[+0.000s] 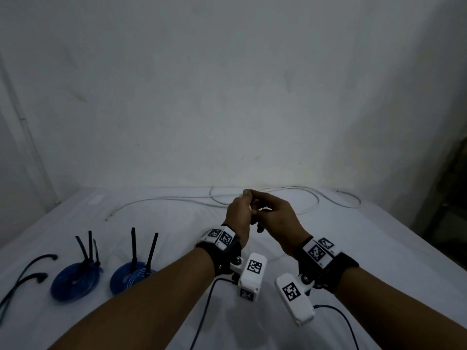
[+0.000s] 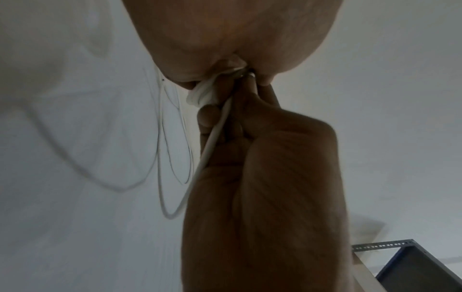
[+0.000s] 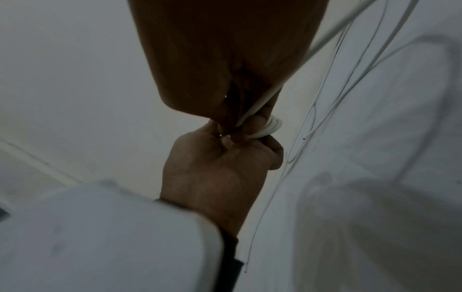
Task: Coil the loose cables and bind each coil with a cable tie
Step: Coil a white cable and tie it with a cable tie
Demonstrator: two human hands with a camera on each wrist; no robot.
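both grips pinch white cable (image 2: pixel 215 126) | left hand (image 1: pixel 238 213) | right hand (image 1: pixel 276 215) | slack beyond on bed (image 1: pixel 353 248)

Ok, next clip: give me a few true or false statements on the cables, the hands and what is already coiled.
1. Both hands are working on a white cable. True: the left hand and right hand meet over it above the bed.
2. Two blue coils lie to the person's left. True: one blue coil and a second blue coil, each with black tie ends sticking up.
3. The white cable is fully coiled. False: long loops of it lie across the white sheet.
4. The right hand is idle and flat on the sheet. False: it is raised and its fingers pinch the cable.
5. The blue coils rest on a wooden table. False: they rest on the sheet.
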